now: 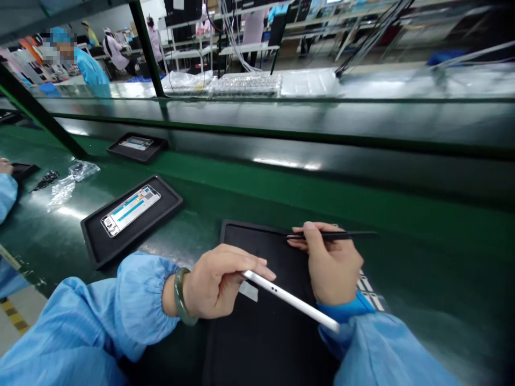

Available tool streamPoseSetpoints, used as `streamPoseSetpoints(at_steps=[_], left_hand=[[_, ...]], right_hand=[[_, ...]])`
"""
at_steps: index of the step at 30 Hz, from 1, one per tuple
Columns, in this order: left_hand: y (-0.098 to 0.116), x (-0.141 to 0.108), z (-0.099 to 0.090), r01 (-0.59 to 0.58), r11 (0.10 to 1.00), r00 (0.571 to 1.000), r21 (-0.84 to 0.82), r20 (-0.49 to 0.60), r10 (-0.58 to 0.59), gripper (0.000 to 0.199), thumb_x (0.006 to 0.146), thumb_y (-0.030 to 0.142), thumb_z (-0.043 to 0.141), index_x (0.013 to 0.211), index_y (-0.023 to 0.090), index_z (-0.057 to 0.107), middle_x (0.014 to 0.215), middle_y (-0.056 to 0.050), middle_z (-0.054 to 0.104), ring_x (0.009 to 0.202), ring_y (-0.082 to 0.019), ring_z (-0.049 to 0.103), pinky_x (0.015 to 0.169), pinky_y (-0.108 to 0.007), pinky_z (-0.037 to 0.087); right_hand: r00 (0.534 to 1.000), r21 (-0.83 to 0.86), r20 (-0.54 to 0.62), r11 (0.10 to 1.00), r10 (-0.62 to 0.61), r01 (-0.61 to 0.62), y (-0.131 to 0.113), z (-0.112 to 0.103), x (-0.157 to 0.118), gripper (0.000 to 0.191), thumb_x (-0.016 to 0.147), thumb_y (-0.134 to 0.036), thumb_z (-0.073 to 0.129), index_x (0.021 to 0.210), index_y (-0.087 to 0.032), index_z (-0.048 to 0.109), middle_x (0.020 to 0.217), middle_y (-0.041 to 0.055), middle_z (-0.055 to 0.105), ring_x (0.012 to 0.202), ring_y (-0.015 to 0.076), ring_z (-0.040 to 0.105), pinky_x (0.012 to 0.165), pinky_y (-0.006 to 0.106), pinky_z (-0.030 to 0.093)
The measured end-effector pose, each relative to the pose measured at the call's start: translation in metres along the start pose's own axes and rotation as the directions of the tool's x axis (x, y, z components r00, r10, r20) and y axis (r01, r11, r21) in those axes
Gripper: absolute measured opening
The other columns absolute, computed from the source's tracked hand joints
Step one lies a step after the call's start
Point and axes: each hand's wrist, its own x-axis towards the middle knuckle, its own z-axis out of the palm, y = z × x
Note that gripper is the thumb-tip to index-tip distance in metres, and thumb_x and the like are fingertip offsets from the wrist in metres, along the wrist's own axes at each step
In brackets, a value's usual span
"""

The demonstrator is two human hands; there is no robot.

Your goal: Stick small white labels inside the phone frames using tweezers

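My left hand (221, 281) grips one end of a thin white phone frame (293, 302), seen edge-on and sloping down to the right. Its broad faces cannot be made out. In my right hand (332, 262) is a slim black pair of tweezers (350, 235), held between thumb and fingers and lying nearly level. Both hands are over a black tray (273, 343) on the green bench. Near my left fingers, a small pale strip (248, 291) lies on this tray. White pieces with dark marks (370, 292) show partly behind my right wrist.
Left of me, a black tray (132, 249) bears an opened phone body (131, 210) with blue strips. A similar tray (139, 155) stands farther back. Clear plastic bags (62, 193) and small black parts (45, 181) lie near a co-worker's sleeve (7, 198). A green post (40, 112) slants at left.
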Motion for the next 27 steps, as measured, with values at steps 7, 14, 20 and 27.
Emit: streamPoseSetpoints(at_steps=[7,14,20,27], left_hand=[[-0.001,0.004,0.003,-0.058,0.997,0.998,0.041,-0.002,0.058,0.025,0.099,0.019,0.04,0.123,0.023,0.042,0.096,-0.004,0.069,0.091,-0.015,0.07,0.085,-0.034,0.057],[0.027,0.022,0.003,0.657,0.754,0.753,-0.011,0.06,-0.655,0.03,0.095,0.021,0.046,0.124,0.016,0.045,0.092,-0.005,0.066,0.08,-0.014,0.065,0.069,-0.026,0.053],[0.022,-0.002,0.01,0.95,0.31,0.285,0.033,0.315,-0.905,0.036,0.09,0.015,0.046,0.125,0.015,0.051,0.086,-0.002,0.063,0.072,-0.012,0.059,0.064,-0.025,0.05],[0.02,-0.01,0.013,0.973,0.217,0.185,0.078,0.3,-0.936,0.033,0.091,0.018,0.043,0.123,0.015,0.052,0.094,-0.005,0.064,0.08,-0.015,0.06,0.067,-0.029,0.052]], right_hand=[[0.999,-0.083,0.025,0.996,-0.039,0.041,-0.002,-0.002,0.0,0.032,0.076,-0.048,0.071,0.084,-0.018,0.064,0.074,0.0025,0.07,0.058,0.0164,0.068,0.059,0.033,0.061],[0.998,-0.07,0.005,0.996,-0.061,0.061,-0.008,0.0,0.0,0.025,0.074,-0.04,0.073,0.079,-0.019,0.062,0.07,0.0024,0.07,0.052,0.0164,0.066,0.055,0.031,0.059],[0.998,-0.089,-0.02,0.994,-0.06,0.058,-0.007,0.002,-0.004,0.021,0.078,-0.036,0.07,0.083,-0.017,0.062,0.073,0.0023,0.071,0.055,0.0145,0.067,0.057,0.027,0.057],[0.997,-0.106,-0.029,0.992,-0.067,0.064,-0.016,0.004,-0.01,0.019,0.08,-0.032,0.068,0.084,-0.016,0.061,0.072,0.0019,0.07,0.053,0.0123,0.066,0.055,0.025,0.057]])
